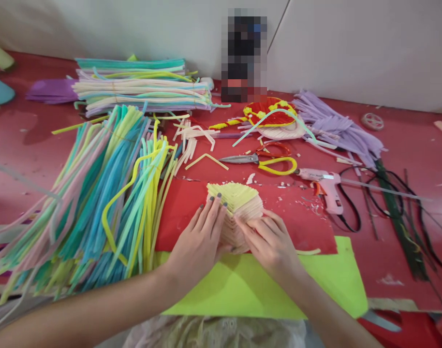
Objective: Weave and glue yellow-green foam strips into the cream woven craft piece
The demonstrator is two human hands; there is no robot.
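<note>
A petal-shaped piece made of pipe cleaners [239, 198] lies on the red board [293, 217], its V-shaped rows yellow at the top and pale pink below. Flat along its left side rests my left hand [199, 234], fingers stretched out. My right hand [270, 237] is at the right edge, with curled fingers pinching the piece; its fingertips are partly hidden. Just above the board are a bent yellow pipe cleaner [206, 157], scissors with red and yellow handles [275, 162] and a pink glue gun [330, 188].
Bundles of coloured pipe cleaners [108, 193] spread at left, with more stacked [141, 92] behind. Lilac pipe cleaners [337, 125], a red and yellow pipe-cleaner piece [272, 112] and a tape roll [372, 121] sit farther back. A black cord [355, 217] loops at right. Green sheet [235, 290] lies in front.
</note>
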